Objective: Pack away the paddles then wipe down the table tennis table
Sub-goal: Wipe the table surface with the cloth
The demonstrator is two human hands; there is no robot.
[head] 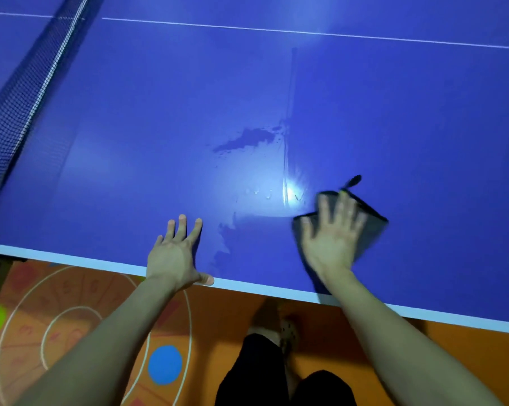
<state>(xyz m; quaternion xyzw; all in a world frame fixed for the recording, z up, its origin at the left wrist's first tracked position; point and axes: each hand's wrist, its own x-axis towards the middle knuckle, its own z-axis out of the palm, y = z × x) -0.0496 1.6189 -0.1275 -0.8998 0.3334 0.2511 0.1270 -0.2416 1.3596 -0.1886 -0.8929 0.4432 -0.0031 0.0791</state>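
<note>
Blue table (130, 142) mid-wipe, wet patch (247, 139) at frame centre left (no paddles visible). Right hand (332, 232) flat on grey cloth (373, 227), left hand (174, 253) splayed on the table edge.

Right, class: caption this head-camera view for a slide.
Wiping the wet blue table: right hand presses grey cloth, left hand rests flat.

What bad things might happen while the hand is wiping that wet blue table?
1. The puddle sits farther in than the gray cloth under the right hand, so it may get missed and dry into streaks.
2. The left hand leans flat beside a wet smear near the white edge of the table tennis table; it might slip.
</note>
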